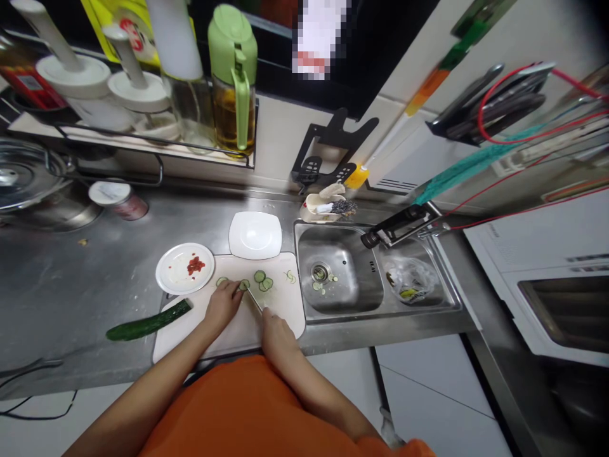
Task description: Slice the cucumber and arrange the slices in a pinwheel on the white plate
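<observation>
- While the right hand (278,333) grasps a knife (255,301), the left hand (224,303) sets its fingertips at a cucumber slice (244,285) beside the blade; whether they pinch it or merely press it cannot be told.
- Progress: cutting appears partly done. Several cucumber rounds (263,281) lie together on the cutting board (291,303), and thin, pale green slivers (290,277) lie near its right edge.
- Remainder: one long cucumber length (148,322), its near end cut, shows no further slicing and seems to be the portion left.
- Position relative to the hands: the slice lies at the left fingertips, with the loose rounds just beyond the knife and to its right. The long piece rests left of the left hand, partly on the board and partly on the steel counter (95,266).
- Surroundings: beyond the hands stand a round plate (174,276) bearing red pieces (195,265) and a square white dish (255,235); to the right, the sink (361,279) contains pale green scraps (318,287).
</observation>
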Demonstrator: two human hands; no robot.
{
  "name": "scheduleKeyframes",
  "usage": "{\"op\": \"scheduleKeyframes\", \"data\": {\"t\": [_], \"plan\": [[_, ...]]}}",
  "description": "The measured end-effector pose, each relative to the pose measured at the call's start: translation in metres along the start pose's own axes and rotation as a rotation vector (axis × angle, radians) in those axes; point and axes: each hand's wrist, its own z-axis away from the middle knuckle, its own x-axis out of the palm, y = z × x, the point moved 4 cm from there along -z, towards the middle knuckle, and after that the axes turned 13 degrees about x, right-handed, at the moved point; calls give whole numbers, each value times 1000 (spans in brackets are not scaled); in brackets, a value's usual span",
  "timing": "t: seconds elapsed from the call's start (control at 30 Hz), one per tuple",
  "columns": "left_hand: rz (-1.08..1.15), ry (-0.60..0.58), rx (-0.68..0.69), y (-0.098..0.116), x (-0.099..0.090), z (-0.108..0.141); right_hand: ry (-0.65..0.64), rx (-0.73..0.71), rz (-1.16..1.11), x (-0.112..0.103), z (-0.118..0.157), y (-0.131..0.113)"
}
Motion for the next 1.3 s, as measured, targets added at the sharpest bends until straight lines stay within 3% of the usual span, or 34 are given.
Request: {"op": "scheduleKeyframes", "data": {"t": [0.23,0.53,0.67,0.83,1.0,1.1,1.3], "plan": [[8,-2,-30,3,-4,-4,-43,11,13,-4,6,6],[50,-61,-209,13,-15,-11,-39,-1,34,-14,17,38],[36,-61,-300,6,-29,-8,-34,-3,65,-12,16,44],[-136,-82,-391,-10,-52,0,-41,-13,76,-6,12,48],[-288,-167,-337,-11,-56,1,-35,-17,67,-5,11,50],[-330,-159,-303,-9,-54,-2,-22,-32,70,-5,11,51],[-125,-135,-119,12,-31,-30,-2,-42,88,-4,10,51]]}}
